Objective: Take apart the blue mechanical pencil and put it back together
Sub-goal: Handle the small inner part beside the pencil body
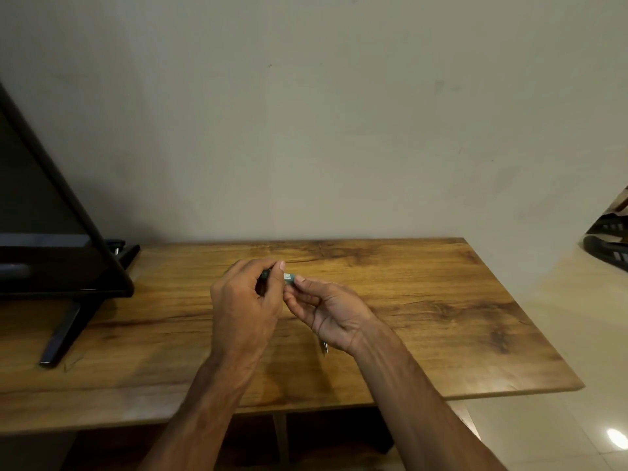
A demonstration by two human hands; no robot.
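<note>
1. Surface: one wooden table (424,300) stands against a plain wall (339,113). Pale tiled floor (577,419) lies to the right.
2. One black screen (51,232) on a stand occupies the table's far left.
3. One blue mechanical pencil (289,277) is held above the table's centre.
4. Two hands: the left hand (244,300) has its fingers curled round the pencil, and the right hand (329,311) pinches the pencil's right end.
5. One small metallic part (325,347) lies on the table, partly hidden beneath the right wrist. Its identity cannot be told.
</note>
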